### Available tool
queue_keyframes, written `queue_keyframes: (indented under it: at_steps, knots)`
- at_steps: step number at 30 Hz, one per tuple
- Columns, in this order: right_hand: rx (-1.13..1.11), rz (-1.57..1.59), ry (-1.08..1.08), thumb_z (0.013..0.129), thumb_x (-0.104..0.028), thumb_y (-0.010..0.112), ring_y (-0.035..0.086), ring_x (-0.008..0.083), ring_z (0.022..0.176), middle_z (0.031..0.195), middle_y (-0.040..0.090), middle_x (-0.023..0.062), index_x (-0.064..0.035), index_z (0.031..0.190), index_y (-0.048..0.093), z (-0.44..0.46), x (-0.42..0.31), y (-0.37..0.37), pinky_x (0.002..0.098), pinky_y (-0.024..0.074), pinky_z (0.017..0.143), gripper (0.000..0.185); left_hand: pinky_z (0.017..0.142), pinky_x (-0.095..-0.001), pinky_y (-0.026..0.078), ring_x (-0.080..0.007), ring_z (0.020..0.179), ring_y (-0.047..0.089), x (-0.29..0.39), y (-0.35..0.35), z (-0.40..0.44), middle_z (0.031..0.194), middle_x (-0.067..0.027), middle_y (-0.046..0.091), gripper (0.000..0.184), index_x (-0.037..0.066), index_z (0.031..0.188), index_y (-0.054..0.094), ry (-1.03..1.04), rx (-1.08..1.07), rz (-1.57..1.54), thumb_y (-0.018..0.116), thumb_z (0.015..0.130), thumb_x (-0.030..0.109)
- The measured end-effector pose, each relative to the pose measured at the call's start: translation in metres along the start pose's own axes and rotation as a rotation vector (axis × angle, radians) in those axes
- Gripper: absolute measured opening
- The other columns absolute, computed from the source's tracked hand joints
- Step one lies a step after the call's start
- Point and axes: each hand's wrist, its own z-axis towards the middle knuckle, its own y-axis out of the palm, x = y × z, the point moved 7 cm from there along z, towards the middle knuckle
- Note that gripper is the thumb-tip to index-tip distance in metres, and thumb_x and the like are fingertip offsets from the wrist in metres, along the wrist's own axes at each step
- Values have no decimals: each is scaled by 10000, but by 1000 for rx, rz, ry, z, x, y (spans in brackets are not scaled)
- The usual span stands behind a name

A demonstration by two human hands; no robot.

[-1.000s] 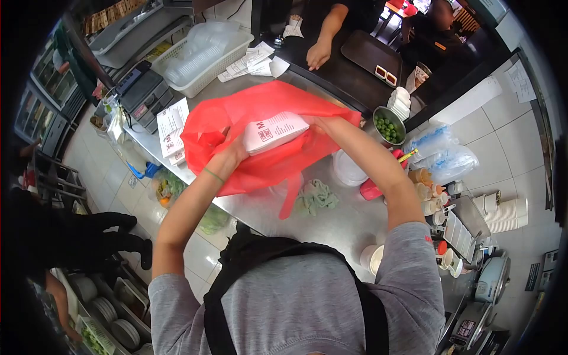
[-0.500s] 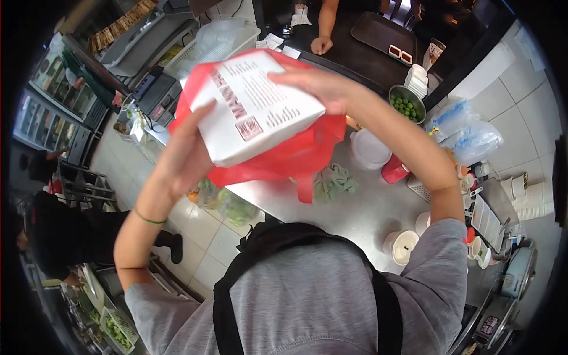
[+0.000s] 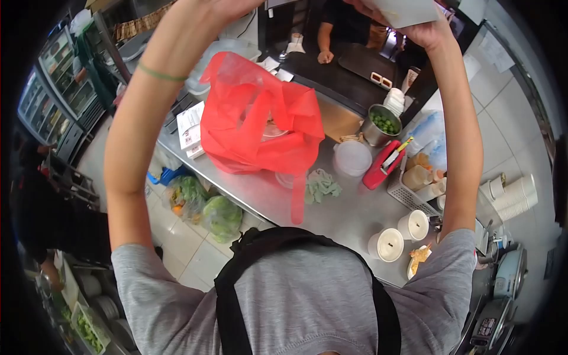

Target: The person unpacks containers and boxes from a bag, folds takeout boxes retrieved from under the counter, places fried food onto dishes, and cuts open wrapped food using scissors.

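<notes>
Because both hands sit high in my feed, the metal counter [image 3: 349, 216] shows broadly below, running aslant. The dark ledge [image 3: 307, 72] borders its far side. Red bag [image 3: 245, 148] rests on the counter, bunched and loose, one strap trailing toward the near edge beside the green cloth [image 3: 322, 186]. White box [image 3: 408, 10], I think a box, is cut off by the top of my view; can't read its long axis. From the bag it lies up and to the right, well apart. Right hand [image 3: 431, 32] grasps it at the lower right corner, so that's the nearer one. Left hand [image 3: 234, 6] is cropped, fingers out of frame; can't tell its grip. Flanks: steel bowl [image 3: 374, 133] and lidded tub [image 3: 352, 158] stand between the bag and the right forearm [image 3: 460, 118], so I have tight edges there. Printed cartons [image 3: 190, 130] sit just beside the bag's left. Widest open room I get: bare metal between the green cloth and two white cups [image 3: 386, 245].
</notes>
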Motion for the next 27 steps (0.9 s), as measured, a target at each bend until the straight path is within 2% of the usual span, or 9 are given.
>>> queue_keyframes:
  at_steps: [5,6,9,10,13,19,21,25,27]
  knots:
    - [-52,-183,-112,927,-318,355,530,461,997,1159,460,339,112,1233,359,-43,-31,0,536,504,788,528,872,-372,502,-310,1055,489,-28,19,36,1129,-244,410,524,-97,1242,269,18,-166,-155,570,859,96]
    - [238,-161,-281,920,-330,378,565,442,946,1121,504,313,107,1226,376,-55,-29,-2,505,534,739,533,872,-372,502,-310,1055,489,-40,19,34,1129,-244,410,524,-97,1242,269,0,-184,-172,570,859,96]
    - [304,-168,-279,908,-233,430,621,309,893,1026,585,245,65,1134,466,-109,-22,-73,420,552,693,375,803,-405,511,-306,1130,455,-92,6,13,1230,-294,353,677,-48,1351,102,-63,-363,-114,556,866,86]
    - [218,-351,-209,904,-190,483,615,155,888,1026,616,104,21,1110,537,-131,-11,-74,293,526,731,300,811,-389,512,-281,1061,520,-111,3,-2,1190,-245,436,651,-23,1365,67,-73,-161,32,491,899,141]
    - [1001,-538,-181,826,-255,581,501,204,1107,1227,497,123,-19,1288,379,-198,75,-70,335,416,928,556,819,-369,501,-258,998,573,-185,-24,-55,1173,-210,498,749,63,1387,-53,-305,41,164,499,882,87]
    - [1196,-581,-219,823,-77,496,348,208,1238,1354,351,131,-12,1380,198,-295,257,-123,304,273,1021,635,864,-352,457,-237,1067,503,-375,-89,-152,1325,-191,343,952,224,1409,-51,-861,-5,147,622,767,18]
    - [1253,-440,-285,821,-66,480,339,204,1239,1347,359,120,-16,1379,199,-326,325,-154,302,254,1026,626,833,-318,457,-221,1031,521,-435,-123,-169,1300,-194,369,941,230,1420,-17,-669,-140,329,600,754,-21]
    - [1351,-225,-320,840,-74,466,326,208,1250,1355,352,118,-22,1384,191,-337,396,-179,310,245,1033,612,950,-332,373,-283,1170,455,-461,-145,-169,1428,-181,218,915,193,1425,-32,-862,-318,477,558,770,-50]
    - [1389,-158,-295,853,-75,459,326,213,1252,1355,353,121,-34,1387,197,-340,406,-179,320,244,1036,597,1008,-366,318,-326,1235,388,-444,-139,-151,1466,-191,52,882,188,1428,36,-559,-825,1305,579,765,-18]
